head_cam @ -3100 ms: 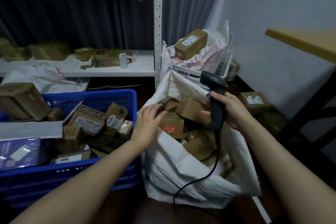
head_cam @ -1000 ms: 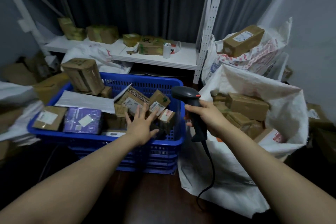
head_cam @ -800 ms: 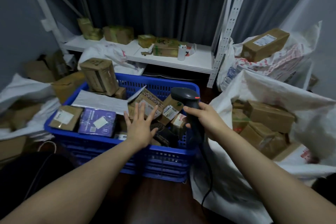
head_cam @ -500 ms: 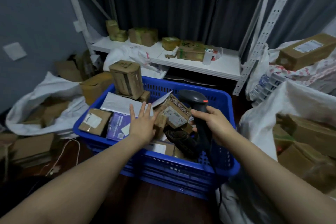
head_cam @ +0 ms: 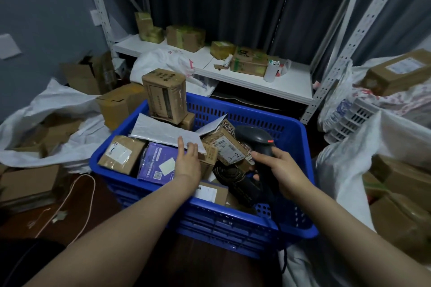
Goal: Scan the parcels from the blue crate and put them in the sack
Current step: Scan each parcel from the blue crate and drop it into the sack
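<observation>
Parcels: loose, heaped in the blue crate [head_cam: 297, 143]. Nearest item was a white envelope [head_cam: 163, 131], flat, its long axis running left to right across the heap, its near edge at the fingers [head_cam: 193, 149] of the left hand [head_cam: 187, 165]. Those fingers were straight, close together, holding nothing; contact could not be told. Purple box [head_cam: 156, 165] lay just left of that hand. Right hand [head_cam: 283, 171] was curled round the scanner [head_cam: 255, 138], above a labelled brown box [head_cam: 229, 147]. Left hand judged nearer for the pick. Sack [head_cam: 345, 158] stood right of the crate.
</observation>
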